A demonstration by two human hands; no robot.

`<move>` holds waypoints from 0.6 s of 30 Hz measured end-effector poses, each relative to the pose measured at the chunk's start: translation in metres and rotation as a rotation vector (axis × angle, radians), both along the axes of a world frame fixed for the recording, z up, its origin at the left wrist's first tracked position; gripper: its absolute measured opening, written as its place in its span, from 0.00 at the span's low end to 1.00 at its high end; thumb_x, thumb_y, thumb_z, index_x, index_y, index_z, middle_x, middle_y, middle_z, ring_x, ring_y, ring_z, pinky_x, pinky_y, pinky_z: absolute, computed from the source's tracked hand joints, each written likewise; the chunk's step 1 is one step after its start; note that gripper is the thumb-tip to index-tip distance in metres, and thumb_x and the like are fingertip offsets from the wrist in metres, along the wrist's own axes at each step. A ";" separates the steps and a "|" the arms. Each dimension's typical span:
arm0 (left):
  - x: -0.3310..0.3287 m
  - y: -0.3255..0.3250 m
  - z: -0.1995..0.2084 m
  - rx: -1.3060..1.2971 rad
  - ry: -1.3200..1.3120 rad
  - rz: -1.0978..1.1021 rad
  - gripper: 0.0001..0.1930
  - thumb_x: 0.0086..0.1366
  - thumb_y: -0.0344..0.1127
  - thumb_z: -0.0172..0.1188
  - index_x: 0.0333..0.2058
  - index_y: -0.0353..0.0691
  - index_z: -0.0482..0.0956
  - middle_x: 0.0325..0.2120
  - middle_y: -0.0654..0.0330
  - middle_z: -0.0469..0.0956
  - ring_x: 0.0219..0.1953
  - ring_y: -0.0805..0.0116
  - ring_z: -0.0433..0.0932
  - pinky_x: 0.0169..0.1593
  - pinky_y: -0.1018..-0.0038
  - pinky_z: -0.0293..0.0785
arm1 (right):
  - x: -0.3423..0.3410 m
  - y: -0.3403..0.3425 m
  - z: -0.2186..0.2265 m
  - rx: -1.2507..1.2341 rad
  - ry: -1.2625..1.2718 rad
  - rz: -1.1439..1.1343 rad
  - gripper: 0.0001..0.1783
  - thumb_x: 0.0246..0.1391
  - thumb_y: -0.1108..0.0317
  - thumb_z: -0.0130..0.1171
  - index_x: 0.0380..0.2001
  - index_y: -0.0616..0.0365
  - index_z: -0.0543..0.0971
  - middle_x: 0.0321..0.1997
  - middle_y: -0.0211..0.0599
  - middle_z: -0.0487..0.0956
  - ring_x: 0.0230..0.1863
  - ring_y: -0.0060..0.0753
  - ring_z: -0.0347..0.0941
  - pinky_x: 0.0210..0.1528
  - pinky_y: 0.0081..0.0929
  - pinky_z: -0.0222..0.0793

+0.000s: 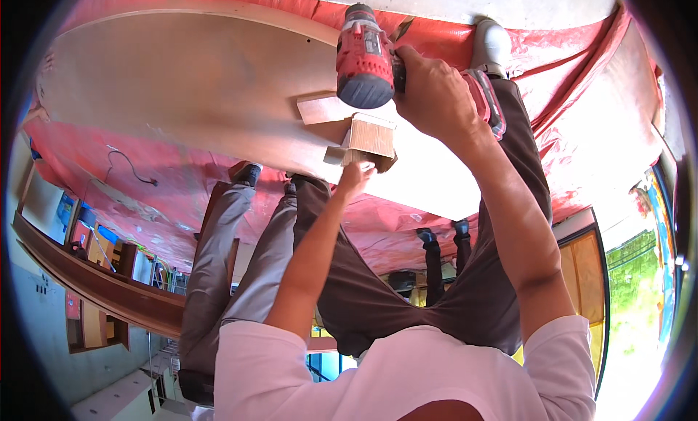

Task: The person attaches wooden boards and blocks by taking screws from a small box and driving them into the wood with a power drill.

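My right hand [440, 94] is closed round the handle of a red and black cordless drill [366, 61], raised above the large board and pointing away from me. My left hand [356, 177] is lower and nearer to me, at the open end of a small brown cardboard box [371, 136]. Its fingers are bent together at the box's opening and partly hidden; what they hold, if anything, is too small to make out. The box's flaps stand out, and it rests on the board. Just beyond it lies a short piece of wood [320, 108].
The large brown board [182, 86] has a curved far edge and lies over red sheeting [574, 65]. A person in grey trousers [236, 254] stands close on my left. Dark-clad legs [433, 265] show between my own. A thin dark cable [131, 168] lies on the sheeting at left.
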State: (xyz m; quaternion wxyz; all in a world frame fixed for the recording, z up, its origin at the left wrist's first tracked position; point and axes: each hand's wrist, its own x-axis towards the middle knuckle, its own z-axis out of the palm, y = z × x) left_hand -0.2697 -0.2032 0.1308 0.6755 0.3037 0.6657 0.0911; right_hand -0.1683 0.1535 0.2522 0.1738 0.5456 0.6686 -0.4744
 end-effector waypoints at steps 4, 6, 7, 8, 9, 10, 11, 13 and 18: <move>0.046 -0.032 -0.036 -0.348 0.233 0.573 0.10 0.62 0.36 0.59 0.37 0.34 0.80 0.29 0.57 0.82 0.31 0.68 0.80 0.36 0.72 0.73 | -0.002 -0.013 -0.004 0.005 0.156 -0.093 0.20 0.46 0.69 0.59 0.45 0.59 0.75 0.32 0.54 0.80 0.39 0.57 0.77 0.43 0.49 0.72; 0.057 -0.027 -0.053 -0.112 0.571 0.468 0.13 0.62 0.37 0.59 0.41 0.33 0.79 0.36 0.53 0.82 0.39 0.68 0.81 0.41 0.73 0.73 | -0.005 -0.021 -0.004 -0.031 0.102 -0.033 0.19 0.46 0.69 0.59 0.44 0.60 0.74 0.33 0.54 0.80 0.40 0.57 0.77 0.44 0.49 0.72; 0.062 -0.023 -0.060 -0.132 0.577 0.558 0.13 0.62 0.37 0.59 0.40 0.33 0.79 0.37 0.51 0.82 0.40 0.63 0.80 0.43 0.71 0.73 | -0.005 -0.024 -0.002 -0.060 0.100 -0.021 0.18 0.46 0.69 0.59 0.43 0.60 0.75 0.34 0.54 0.80 0.40 0.58 0.77 0.44 0.49 0.72; 0.066 -0.019 -0.065 -0.085 0.623 0.675 0.13 0.62 0.38 0.58 0.39 0.33 0.78 0.38 0.50 0.82 0.41 0.59 0.80 0.44 0.68 0.73 | -0.005 -0.027 0.000 -0.066 0.121 -0.011 0.18 0.45 0.68 0.60 0.42 0.60 0.75 0.34 0.54 0.80 0.41 0.58 0.76 0.44 0.49 0.72; 0.068 -0.015 -0.070 -0.099 0.647 0.768 0.13 0.62 0.38 0.58 0.38 0.33 0.78 0.40 0.49 0.81 0.42 0.55 0.80 0.46 0.66 0.72 | -0.005 -0.028 0.002 -0.110 0.084 0.017 0.18 0.45 0.68 0.60 0.42 0.60 0.74 0.34 0.54 0.80 0.41 0.58 0.76 0.44 0.49 0.72; 0.067 -0.012 -0.073 -0.125 0.714 0.746 0.13 0.62 0.38 0.57 0.38 0.33 0.78 0.39 0.48 0.81 0.42 0.55 0.80 0.46 0.65 0.73 | -0.007 -0.029 0.005 -0.128 0.074 0.046 0.19 0.45 0.68 0.60 0.43 0.60 0.74 0.34 0.54 0.80 0.41 0.58 0.76 0.44 0.50 0.72; 0.066 -0.010 -0.075 -0.053 0.710 0.769 0.13 0.62 0.38 0.57 0.37 0.33 0.78 0.39 0.48 0.81 0.42 0.54 0.80 0.45 0.64 0.73 | -0.009 -0.029 0.007 -0.146 0.066 0.074 0.19 0.45 0.68 0.60 0.43 0.60 0.74 0.34 0.54 0.80 0.41 0.58 0.77 0.43 0.50 0.72; 0.062 -0.009 -0.079 -0.076 0.695 0.716 0.13 0.62 0.38 0.56 0.36 0.33 0.78 0.38 0.47 0.81 0.41 0.53 0.80 0.44 0.63 0.73 | -0.011 -0.028 0.012 -0.170 0.064 0.123 0.19 0.45 0.69 0.60 0.44 0.60 0.73 0.35 0.54 0.80 0.41 0.57 0.77 0.43 0.50 0.72; 0.054 -0.010 -0.088 -0.039 0.686 0.630 0.12 0.62 0.38 0.55 0.34 0.33 0.79 0.35 0.44 0.81 0.39 0.51 0.81 0.42 0.60 0.74 | -0.013 -0.025 0.012 -0.208 0.025 0.161 0.20 0.46 0.70 0.59 0.45 0.60 0.72 0.35 0.53 0.80 0.41 0.56 0.77 0.43 0.50 0.72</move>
